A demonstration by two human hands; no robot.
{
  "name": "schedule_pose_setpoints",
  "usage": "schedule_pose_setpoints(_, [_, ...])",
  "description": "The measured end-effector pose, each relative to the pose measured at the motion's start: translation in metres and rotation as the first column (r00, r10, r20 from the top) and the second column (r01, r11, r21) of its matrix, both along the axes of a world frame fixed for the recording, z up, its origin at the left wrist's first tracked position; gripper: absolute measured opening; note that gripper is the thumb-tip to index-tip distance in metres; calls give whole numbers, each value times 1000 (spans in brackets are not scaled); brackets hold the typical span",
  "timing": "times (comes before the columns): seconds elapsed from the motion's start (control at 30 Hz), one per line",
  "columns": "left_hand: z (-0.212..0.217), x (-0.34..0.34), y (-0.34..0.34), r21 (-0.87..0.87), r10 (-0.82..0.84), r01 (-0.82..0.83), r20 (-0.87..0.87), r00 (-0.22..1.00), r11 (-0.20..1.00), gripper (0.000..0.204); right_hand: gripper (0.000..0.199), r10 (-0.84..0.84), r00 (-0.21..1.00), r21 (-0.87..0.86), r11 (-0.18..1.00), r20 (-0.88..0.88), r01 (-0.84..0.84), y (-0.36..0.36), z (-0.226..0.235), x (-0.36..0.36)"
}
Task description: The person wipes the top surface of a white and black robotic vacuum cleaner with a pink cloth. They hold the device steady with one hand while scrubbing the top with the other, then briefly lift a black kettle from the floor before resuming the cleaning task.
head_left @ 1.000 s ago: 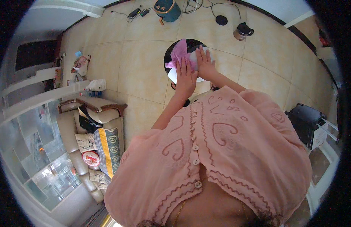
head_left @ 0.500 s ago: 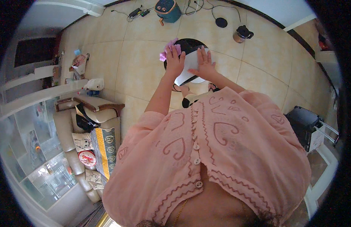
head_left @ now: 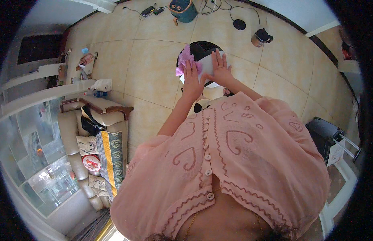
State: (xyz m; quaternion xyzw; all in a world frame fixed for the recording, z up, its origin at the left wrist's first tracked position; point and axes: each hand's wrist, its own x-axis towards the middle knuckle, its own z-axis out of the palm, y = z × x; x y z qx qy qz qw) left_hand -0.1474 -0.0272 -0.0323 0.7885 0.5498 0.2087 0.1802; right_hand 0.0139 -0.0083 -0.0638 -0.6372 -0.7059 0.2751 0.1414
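Observation:
A smooth white piece (head_left: pixel 205 65), maybe a sheet or panel, lies over a round black-topped object (head_left: pixel 200 45) whose white lower rim shows on the near side. My left hand (head_left: pixel 192 80) lies with fingers stretched out at the left edge of the white piece, its fingertips by a crumpled purple cloth (head_left: pixel 185 58). Flat on the right part of the same piece rests my right hand (head_left: pixel 221 71), fingers extended. Neither hand grips anything visible. My palms hide part of the white piece.
Beyond stand a dark green appliance (head_left: pixel 183 11), cables, a black round base (head_left: pixel 239 25) and a lidded jug (head_left: pixel 260 37) on the tiled floor. A sofa (head_left: pixel 74 124) with cushions is at left, a black case (head_left: pixel 325 134) at right.
My left hand has slid nearer to me and closer to my right hand, partly off the purple cloth. The white piece has shifted, and its long near-left corner no longer shows.

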Motion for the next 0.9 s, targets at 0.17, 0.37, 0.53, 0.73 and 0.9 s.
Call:
schedule_pose_setpoints(0.17, [25,-4,4,37,77,-87,205,976,996,46,101,-15,999,-76,997,31,18,1,23,-1])
schedule_pose_setpoints(0.37, [51,-4,30,-494,438,-17,753,492,869,27,71,16,900,202,976,-436,81,22,13,12])
schedule_pose_setpoints(0.53, [64,26,29,-573,486,153,785,383,805,36,49,-128,604,-126,991,-787,45,13,71,6])
schedule_pose_setpoints(0.73, [16,7,33,220,-57,64,-38,998,973,59,45,-162,810,46,973,-564,226,21,19,29])
schedule_pose_setpoints(0.9, [-7,22,6,-13,-51,49,-320,946,999,84,52,-27,998,248,969,51,13,-3,31,-3])
